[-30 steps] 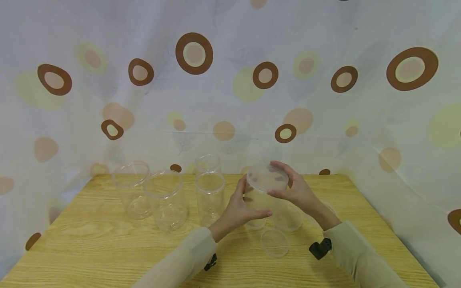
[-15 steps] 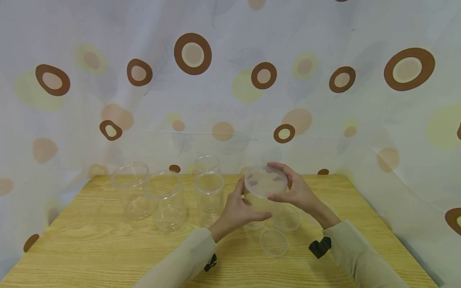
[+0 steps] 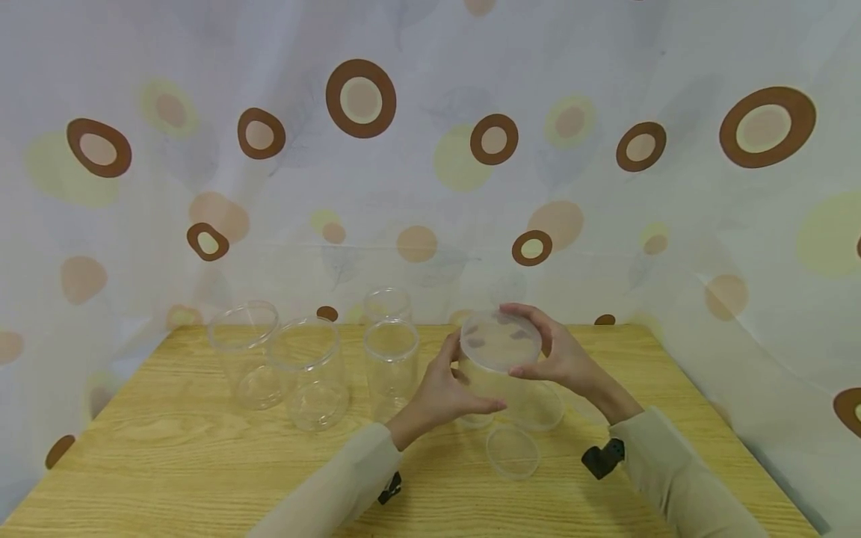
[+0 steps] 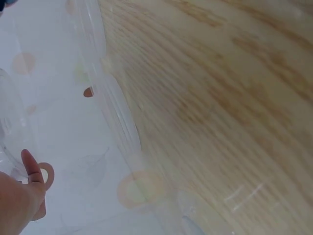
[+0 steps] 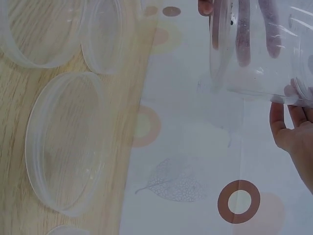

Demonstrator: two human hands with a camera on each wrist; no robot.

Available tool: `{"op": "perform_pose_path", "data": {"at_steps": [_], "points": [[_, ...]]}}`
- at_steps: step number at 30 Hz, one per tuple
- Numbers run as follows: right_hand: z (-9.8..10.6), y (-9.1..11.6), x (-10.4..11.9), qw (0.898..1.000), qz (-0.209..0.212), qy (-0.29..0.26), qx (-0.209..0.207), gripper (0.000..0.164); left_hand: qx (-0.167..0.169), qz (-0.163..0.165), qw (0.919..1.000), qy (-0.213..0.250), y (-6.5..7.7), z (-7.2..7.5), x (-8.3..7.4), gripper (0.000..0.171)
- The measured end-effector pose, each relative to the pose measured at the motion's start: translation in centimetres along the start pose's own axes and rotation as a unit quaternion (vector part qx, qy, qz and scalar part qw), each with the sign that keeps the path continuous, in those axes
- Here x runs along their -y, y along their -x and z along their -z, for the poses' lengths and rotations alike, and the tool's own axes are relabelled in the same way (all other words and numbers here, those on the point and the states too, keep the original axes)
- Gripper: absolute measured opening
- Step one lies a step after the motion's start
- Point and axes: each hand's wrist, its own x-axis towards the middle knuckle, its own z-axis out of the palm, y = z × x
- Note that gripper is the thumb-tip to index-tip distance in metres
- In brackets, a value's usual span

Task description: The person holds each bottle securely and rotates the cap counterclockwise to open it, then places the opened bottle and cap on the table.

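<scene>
Above the right half of the table, my left hand holds a clear plastic jar by its side. In the left wrist view, my left hand shows only partly at the lower left, touching the jar. My right hand grips a round translucent lid at the jar's top, thumb at the near edge and fingers at the far edge. Whether the lid is fully seated cannot be seen. Through the jar's wall, fingers show in the right wrist view, where my right hand is at the jar's upper end.
Two wide clear jars stand uncovered on the left of the wooden table. Two narrower jars stand one behind the other near the middle. Several round lids lie under my hands, one small lid nearest. A patterned curtain hangs behind.
My right hand and the lid have shifted very slightly to the right and down, and the lid's top faces the camera a little more. The left hand has barely moved.
</scene>
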Motion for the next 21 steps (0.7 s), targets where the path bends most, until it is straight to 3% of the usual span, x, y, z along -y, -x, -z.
{"op": "perform_pose_path", "data": {"at_steps": [3, 9, 21], "points": [[-0.03, 0.08, 0.05, 1.0, 0.0, -0.018, -0.002, 0.077, 0.014, 0.011, 0.9996, 0.019, 0.06, 0.14, -0.49, 0.1], [-0.25, 0.06, 0.02, 0.999, -0.002, -0.045, -0.013, 0.075, 0.025, -0.004, 0.9989, 0.038, -0.03, 0.04, -0.42, 0.103], [-0.82, 0.0, 0.88, 0.998, -0.052, 0.018, -0.033, 0.079, 0.003, -0.012, 0.9997, 0.019, 0.19, 0.0, -0.83, 0.1]]}}
